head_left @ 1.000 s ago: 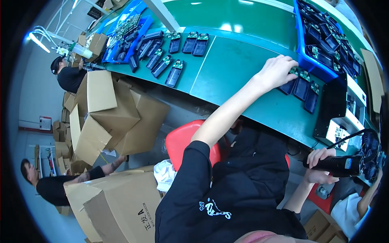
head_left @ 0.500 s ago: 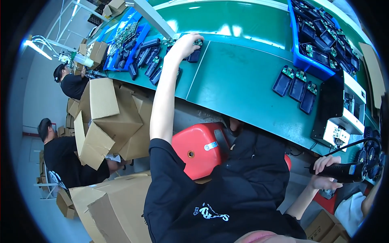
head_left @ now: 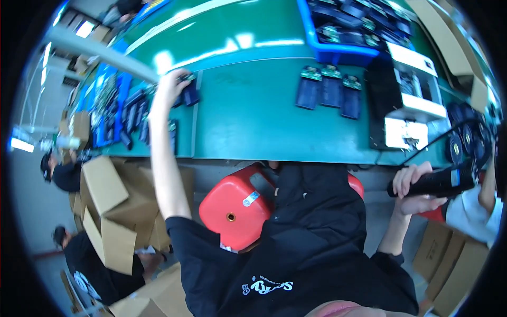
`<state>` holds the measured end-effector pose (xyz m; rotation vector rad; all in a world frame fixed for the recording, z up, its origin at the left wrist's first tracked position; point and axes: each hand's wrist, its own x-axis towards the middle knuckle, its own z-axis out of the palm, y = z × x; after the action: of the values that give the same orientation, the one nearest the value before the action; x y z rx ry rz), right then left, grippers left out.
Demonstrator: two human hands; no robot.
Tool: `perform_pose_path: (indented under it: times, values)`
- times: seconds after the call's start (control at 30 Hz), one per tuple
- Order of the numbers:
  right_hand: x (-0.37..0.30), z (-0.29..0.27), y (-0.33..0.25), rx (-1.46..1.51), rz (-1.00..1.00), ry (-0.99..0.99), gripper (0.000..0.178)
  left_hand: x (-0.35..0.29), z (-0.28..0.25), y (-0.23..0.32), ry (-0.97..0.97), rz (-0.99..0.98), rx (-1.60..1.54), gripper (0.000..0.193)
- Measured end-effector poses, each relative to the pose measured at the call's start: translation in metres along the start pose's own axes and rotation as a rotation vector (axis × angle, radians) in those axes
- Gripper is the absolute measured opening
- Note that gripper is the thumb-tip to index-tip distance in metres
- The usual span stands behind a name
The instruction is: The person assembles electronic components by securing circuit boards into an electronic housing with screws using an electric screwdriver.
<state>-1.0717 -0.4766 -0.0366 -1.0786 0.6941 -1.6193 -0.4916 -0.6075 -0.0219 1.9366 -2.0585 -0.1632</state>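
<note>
My left hand (head_left: 171,87) reaches far out over the green workbench, its fingers bent round the upper end of a dark plastic casing with a green circuit board (head_left: 190,94). This casing lies just left of the bench seam. More dark casings (head_left: 138,113) lie left of my left forearm, some partly hidden behind it. At the right, near the bench's front edge, my right hand (head_left: 414,187) is closed round a thick black electric screwdriver (head_left: 441,182), held roughly level. Three casings with green boards (head_left: 331,90) lie in a row at the right of the bench.
A blue bin (head_left: 343,53) full of casings stands behind the row. Beside it is a black-and-white screw feeder (head_left: 406,103). Another blue bin (head_left: 121,95) holds circuit boards at the left. Open cartons (head_left: 119,243), a red stool (head_left: 232,211) and other people are around the bench.
My view has swung, so the bench and its contents sit further left in the picture. My left hand stays at the casing by the seam; my right hand keeps the screwdriver.
</note>
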Motion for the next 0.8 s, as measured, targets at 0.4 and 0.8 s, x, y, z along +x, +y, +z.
perform_pose_path:
  times: [0.4, 0.8]
  values:
    - [0.087, 0.000, -0.070, -0.002, -0.481, -0.396, 0.088, -0.038, 0.022, 0.122, -0.045, 0.044, -0.257, 0.029]
    - [0.094, 0.001, -0.032, -0.053, -0.351, -0.386, 0.097, -0.080, 0.061, 0.225, -0.013, 0.140, -0.539, 0.029]
